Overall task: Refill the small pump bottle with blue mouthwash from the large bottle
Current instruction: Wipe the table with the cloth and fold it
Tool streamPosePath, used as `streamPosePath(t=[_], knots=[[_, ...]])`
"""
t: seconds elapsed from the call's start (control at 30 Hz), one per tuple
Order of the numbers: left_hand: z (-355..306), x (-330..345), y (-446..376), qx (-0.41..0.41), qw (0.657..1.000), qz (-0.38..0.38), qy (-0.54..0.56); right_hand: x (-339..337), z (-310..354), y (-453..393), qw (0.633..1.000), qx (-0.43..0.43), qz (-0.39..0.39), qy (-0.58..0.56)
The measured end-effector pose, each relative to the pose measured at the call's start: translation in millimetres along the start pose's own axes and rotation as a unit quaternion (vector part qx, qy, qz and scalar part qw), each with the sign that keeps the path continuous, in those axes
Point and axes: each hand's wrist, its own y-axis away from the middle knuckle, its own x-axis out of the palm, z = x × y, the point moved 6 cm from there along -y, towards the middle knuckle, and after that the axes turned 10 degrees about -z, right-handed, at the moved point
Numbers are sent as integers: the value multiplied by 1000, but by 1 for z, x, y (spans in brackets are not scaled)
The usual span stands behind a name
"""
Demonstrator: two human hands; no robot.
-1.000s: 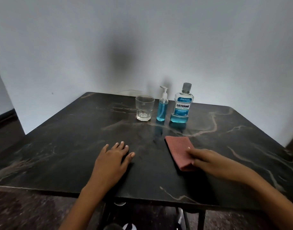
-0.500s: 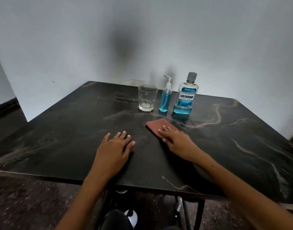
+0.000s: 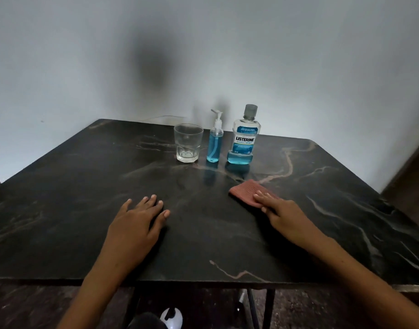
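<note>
Small pump bottle (image 3: 214,141) stands capped between glass (image 3: 187,145) and large bottle (image 3: 244,137), well beyond my flat, spread left hand (image 3: 135,225); my right hand (image 3: 280,211), fingers straight, presses the cloth (image 3: 246,191), now slid right.

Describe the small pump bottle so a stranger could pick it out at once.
Look to the far edge of the dark marble table, where three items stand in a row. The small pump bottle is the middle one, between the empty glass and the large bottle. It alone is slim, unlabelled, with a white pump head.
</note>
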Motion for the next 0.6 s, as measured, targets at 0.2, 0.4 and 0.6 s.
streamPosePath(t=[0.2, 0.4, 0.6], knots=[[-2, -8, -2, -19, 997, -34, 60, 24, 33, -48, 998, -17, 66, 7], [-2, -9, -1, -22, 996, -48, 69, 56, 90, -63, 992, -77, 95, 13], [-5, -16, 0, -10, 996, -71, 45, 66, 121, -54, 988, -127, 92, -7]])
